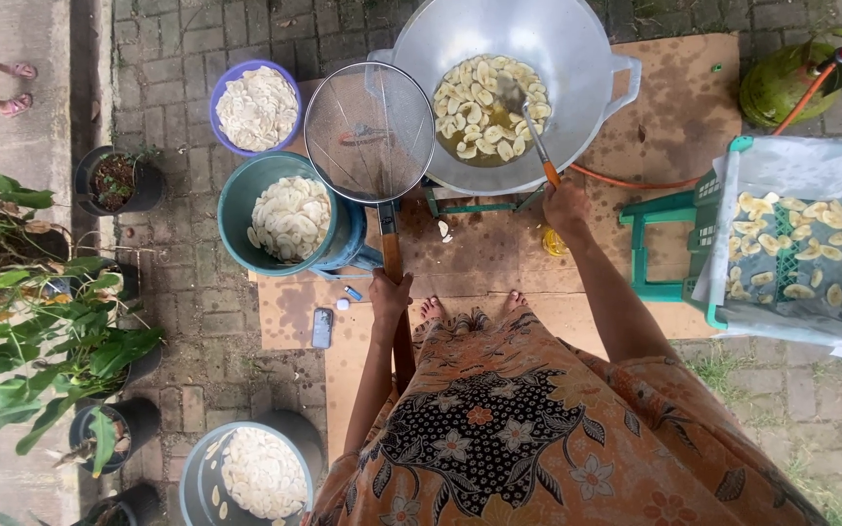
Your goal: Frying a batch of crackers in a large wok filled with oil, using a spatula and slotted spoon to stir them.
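Note:
My left hand (389, 292) grips the wooden handle of a round wire-mesh strainer (369, 131), held level over the edge of a teal bucket (236, 209) of pale raw slices. My right hand (564, 203) holds the orange-tipped handle of a metal ladle (528, 112) whose bowl sits in a big silver wok (577, 68), where yellow slices fry in oil. My bare feet stand on brown cardboard (674, 117) in front of the wok.
A purple bowl (218, 97) of slices is at the back left, another bucket (192, 482) of slices near left. A lined green crate (723, 195) of fried chips on a green stool stands right. A green gas cylinder (782, 83), phone (322, 327) and potted plants (114, 180) lie around; another person's feet (19, 88) are far left.

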